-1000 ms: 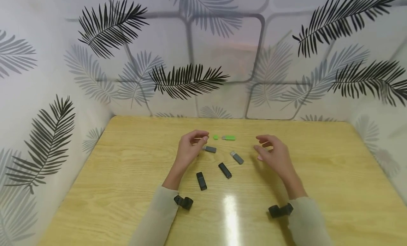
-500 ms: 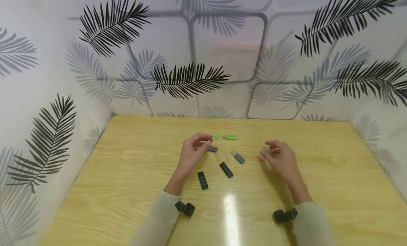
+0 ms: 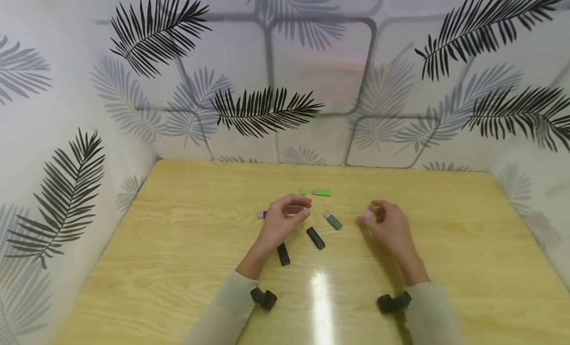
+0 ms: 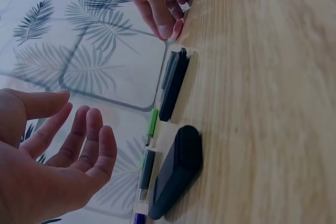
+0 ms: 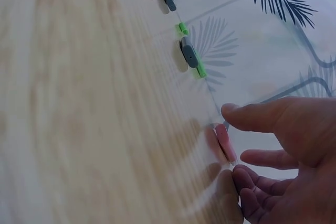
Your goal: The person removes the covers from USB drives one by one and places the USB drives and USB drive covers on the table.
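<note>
Pink catches my eye first: a small USB stick (image 5: 226, 142), right of centre in the head view, sits between the thumb and forefinger of the right hand (image 3: 392, 225). Those fingers are parted, without a pinch; whether one brushes it I cannot tell. Picking it up or setting it down looks to be the step in hand; a lift would call for both fingertips meeting on its sides. Near the centre hovers the left hand (image 3: 279, 220), loosely curved, holding nothing. About it lie a purple stick (image 3: 264, 215) leftward, a green stick (image 3: 322, 192) and green cap (image 3: 303, 191) above, a grey stick (image 3: 333, 221) rightward, and a black stick (image 3: 315, 238) lower right.
</note>
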Motion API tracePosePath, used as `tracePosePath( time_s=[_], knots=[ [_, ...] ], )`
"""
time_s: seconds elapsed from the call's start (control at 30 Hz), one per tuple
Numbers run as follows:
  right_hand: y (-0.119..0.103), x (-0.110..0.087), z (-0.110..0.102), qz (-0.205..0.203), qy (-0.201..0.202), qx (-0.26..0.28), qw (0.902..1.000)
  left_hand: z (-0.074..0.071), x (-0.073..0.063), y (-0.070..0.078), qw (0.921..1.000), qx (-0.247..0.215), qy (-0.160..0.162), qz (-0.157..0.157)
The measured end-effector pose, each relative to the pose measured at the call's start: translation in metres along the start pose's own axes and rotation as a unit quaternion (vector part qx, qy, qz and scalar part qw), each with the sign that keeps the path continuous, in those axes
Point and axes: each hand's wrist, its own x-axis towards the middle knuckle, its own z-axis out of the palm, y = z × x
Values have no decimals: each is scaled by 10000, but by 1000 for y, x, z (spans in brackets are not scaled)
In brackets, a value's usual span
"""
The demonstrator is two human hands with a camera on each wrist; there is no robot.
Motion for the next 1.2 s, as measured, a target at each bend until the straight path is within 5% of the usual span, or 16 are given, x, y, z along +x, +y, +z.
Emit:
tracePosePath(
  time_s=[0.8,1.2],
  knots=[
    [-6,-3,-7,-421,-279,-34,9987,34,-9,0,9989,5,-476,-16],
    [-35,-12,-20,-1340,-768,543,9865,46,-12,1,9977,-117,-618,-239]
  ],
)
